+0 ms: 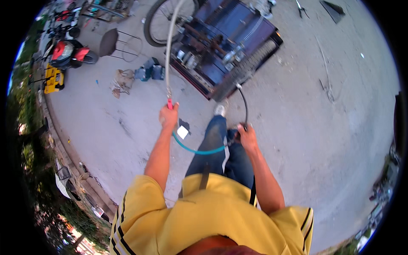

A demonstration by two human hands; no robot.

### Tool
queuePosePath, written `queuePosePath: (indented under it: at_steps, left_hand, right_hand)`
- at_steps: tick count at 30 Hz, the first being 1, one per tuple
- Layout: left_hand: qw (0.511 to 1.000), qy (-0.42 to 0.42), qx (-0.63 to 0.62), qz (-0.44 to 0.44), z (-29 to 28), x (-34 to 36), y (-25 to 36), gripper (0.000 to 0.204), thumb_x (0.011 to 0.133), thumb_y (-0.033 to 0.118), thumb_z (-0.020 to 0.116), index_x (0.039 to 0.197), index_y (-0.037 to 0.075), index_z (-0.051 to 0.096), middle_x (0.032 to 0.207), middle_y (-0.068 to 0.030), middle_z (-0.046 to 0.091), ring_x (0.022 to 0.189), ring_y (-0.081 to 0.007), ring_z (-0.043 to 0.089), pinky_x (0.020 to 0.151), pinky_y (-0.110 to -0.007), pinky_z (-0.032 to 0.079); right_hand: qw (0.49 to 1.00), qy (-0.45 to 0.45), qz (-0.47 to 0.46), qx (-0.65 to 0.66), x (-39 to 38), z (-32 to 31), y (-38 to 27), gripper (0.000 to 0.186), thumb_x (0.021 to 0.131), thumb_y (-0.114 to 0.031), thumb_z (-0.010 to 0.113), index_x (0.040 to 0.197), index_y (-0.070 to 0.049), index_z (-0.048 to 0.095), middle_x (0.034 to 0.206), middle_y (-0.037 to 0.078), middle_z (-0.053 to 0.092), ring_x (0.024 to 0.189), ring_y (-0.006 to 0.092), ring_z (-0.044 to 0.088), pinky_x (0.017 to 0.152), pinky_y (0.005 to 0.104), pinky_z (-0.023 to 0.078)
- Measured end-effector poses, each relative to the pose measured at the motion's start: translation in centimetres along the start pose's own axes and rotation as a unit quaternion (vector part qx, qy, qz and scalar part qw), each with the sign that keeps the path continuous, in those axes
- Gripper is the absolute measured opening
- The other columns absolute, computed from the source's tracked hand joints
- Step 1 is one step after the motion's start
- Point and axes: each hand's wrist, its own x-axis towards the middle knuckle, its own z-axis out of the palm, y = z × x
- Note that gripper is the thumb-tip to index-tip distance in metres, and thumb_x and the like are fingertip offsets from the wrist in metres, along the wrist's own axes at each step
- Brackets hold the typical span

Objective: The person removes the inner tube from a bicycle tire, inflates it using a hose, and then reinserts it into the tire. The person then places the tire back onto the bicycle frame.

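Observation:
My left hand (168, 116) is closed around the end of a pale hose (169, 55), at a pink-red fitting (170, 103). From below that hand a teal hose (197, 151) curves across my legs to my right hand (246, 135). My right fingers are closed on a dark tool between the teal hose and a thin black hose (245, 104); the hand hides most of it. The black hose runs up to a metal end (239, 86) at the tire (246, 68) of a dark blue metal cart (221, 25). My shoe (220, 110) is close to that tire.
A spoked wheel (155, 25) stands at the cart's left. Further left are a dark chair (109, 42), a red motorcycle (63, 53) and a yellow box (54, 80). Teal containers (150, 70) and a tan bag (123, 82) sit nearer. A cord (326, 72) lies at right.

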Motion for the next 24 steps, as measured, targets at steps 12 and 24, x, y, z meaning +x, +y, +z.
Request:
queuePosePath:
  at_steps: [12,24]
  left_hand:
    - [0.985,-0.11,-0.131,0.024,-2.4,0.6,-1.0,0.04,0.087,0.041,0.076,0.091,0.002,0.066,0.079,-0.016,0.068,0.072,-0.0322,0.067,0.074,-0.049,0.052]
    - [0.987,-0.091,0.084,0.105,-7.9,0.7,2.7,0.045,0.084,0.044,0.075,0.101,0.004,0.064,0.087,-0.0161,0.069,0.088,-0.0382,0.07,0.08,-0.049,0.052]
  right_hand:
    - [0.944,0.164,-0.143,-0.249,-1.6,0.3,-6.2,0.072,0.094,-0.047,0.066,0.139,0.007,0.053,0.125,0.032,0.064,0.118,0.0458,0.062,0.102,0.0487,0.049]
    - [0.898,0.324,-0.247,-0.164,7.3,7.3,-16.2,0.086,0.089,-0.045,0.074,0.141,0.015,0.038,0.129,0.037,0.054,0.121,0.0509,0.057,0.103,0.0517,0.047]
